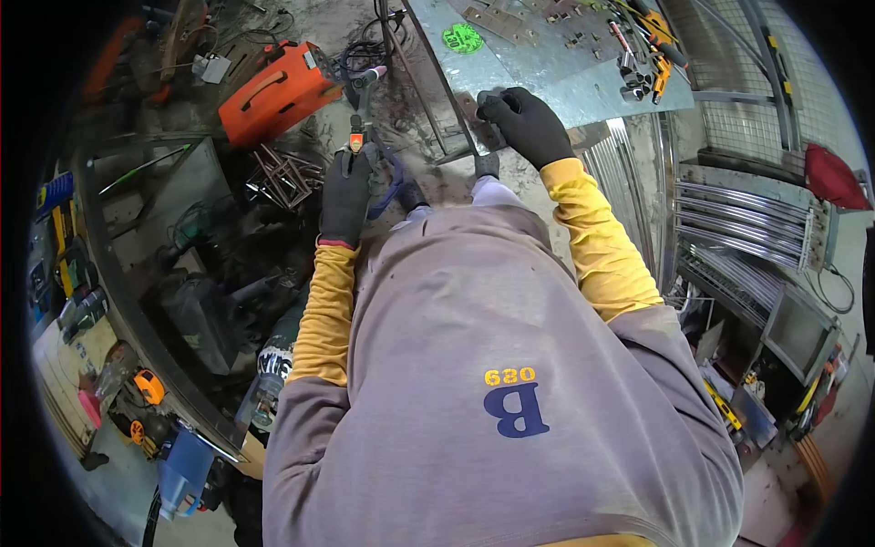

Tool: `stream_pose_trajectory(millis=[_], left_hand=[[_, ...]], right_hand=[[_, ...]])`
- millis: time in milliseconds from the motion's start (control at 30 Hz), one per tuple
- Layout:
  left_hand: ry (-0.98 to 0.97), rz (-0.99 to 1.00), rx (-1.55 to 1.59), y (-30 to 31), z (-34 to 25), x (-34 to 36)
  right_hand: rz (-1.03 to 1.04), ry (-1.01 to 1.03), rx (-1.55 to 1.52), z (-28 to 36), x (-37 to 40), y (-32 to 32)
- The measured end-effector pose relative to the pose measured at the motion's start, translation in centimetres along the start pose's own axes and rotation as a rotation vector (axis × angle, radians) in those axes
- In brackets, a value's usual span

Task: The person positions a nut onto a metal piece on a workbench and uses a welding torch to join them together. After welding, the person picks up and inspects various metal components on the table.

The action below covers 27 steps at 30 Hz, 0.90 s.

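My left hand [346, 196], in a dark glove, is closed around the handle of a welding torch [356, 128]. The torch has an orange label and a pink nozzle pointing up and away from me. A blue cable or hose [394, 182] hangs beside that hand. My right hand [529, 128], also gloved, is closed at the near left corner of the metal-topped table [565, 96]. Its fingertips pinch together over a small dark metal plate [490, 137] at the table edge. What sits between those fingers is too dark to make out.
An orange machine case [278, 94] stands on the floor at left. Small metal parts, a green disc [462, 37] and orange-handled tools [663, 73] lie on the table. Metal tubes [743, 214] are stacked at right. A cluttered bench [118, 474] is at lower left.
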<state>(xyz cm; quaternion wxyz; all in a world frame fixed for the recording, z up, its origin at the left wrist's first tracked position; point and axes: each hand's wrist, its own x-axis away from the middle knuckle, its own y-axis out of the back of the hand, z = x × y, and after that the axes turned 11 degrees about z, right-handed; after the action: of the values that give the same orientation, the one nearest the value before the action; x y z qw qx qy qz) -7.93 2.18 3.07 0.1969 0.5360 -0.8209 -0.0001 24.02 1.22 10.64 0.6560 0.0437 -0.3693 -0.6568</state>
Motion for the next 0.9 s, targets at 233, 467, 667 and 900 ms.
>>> stream_pose_trajectory(millis=[233, 467, 667, 900], left_hand=[[-0.320, -0.030, -0.260, 0.6, 2.3, 0.2], [-0.039, 0.048, 0.082, 0.4, 0.7, 0.8], [-0.034, 0.071, 0.006, 0.7, 1.3, 0.7], [-0.051, 0.127, 0.203, 0.4, -0.6, 1.2]], right_hand=[[0.011, -0.019, 0.036, -0.6, -0.3, -0.2], [-0.016, -0.034, 0.065, -0.2, 0.0, -0.4], [-0.007, -0.064, 0.068, 0.4, 0.3, -0.4], [-0.044, -0.040, 0.091, -0.5, 0.0, -0.7]])
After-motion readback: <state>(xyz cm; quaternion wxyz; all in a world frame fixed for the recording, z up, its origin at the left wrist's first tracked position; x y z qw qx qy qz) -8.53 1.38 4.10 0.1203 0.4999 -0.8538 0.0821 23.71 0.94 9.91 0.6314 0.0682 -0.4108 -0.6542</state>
